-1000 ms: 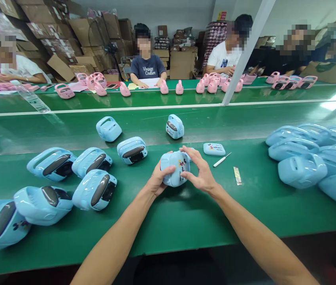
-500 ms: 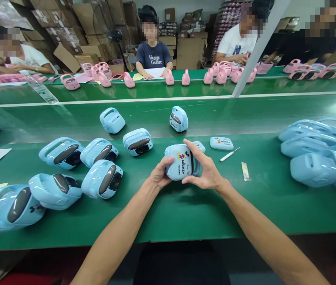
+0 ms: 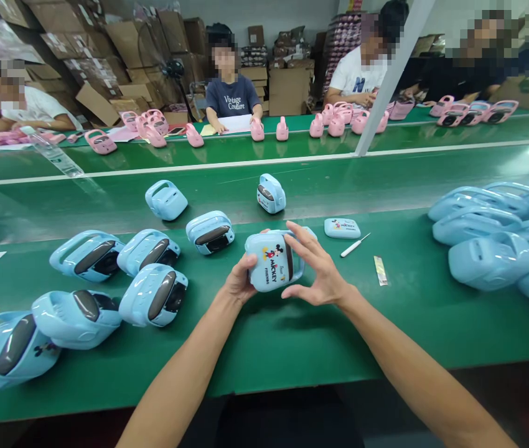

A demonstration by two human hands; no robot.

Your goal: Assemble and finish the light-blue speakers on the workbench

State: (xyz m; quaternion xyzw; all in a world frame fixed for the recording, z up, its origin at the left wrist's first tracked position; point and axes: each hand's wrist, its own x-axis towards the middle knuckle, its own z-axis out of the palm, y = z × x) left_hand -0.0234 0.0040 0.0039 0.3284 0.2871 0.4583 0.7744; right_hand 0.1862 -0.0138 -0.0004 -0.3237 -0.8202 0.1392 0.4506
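Observation:
My left hand [image 3: 240, 278] grips the left side of a light-blue handled plastic case [image 3: 268, 264] printed with a cartoon mouse and "Mickey" lettering. A dark strip and the loop handle are at its right side. Around that handle side, my right hand [image 3: 319, 269] has its fingers spread, thumb below and fingers above; whether a fingertip touches the case I cannot tell. Another blue piece is partly hidden behind my right fingers. Just beyond lie a flat printed blue panel [image 3: 341, 228], a thin white-handled tool with a metal tip [image 3: 354, 246] and a small pale strip [image 3: 380, 271].
Several blue cases [image 3: 155, 295] with dark windows stand on the left of the green table [image 3: 320, 354]. More blue cases [image 3: 491, 261] are heaped at the right. Across the line, people sit behind pink cases [image 3: 101, 142]. A slanted metal post [image 3: 393, 81] rises at the right.
My right hand's fingers have spread and drawn away from the case. The case has tilted slightly in my left hand, showing more of its handle. The whole view has shifted a little.

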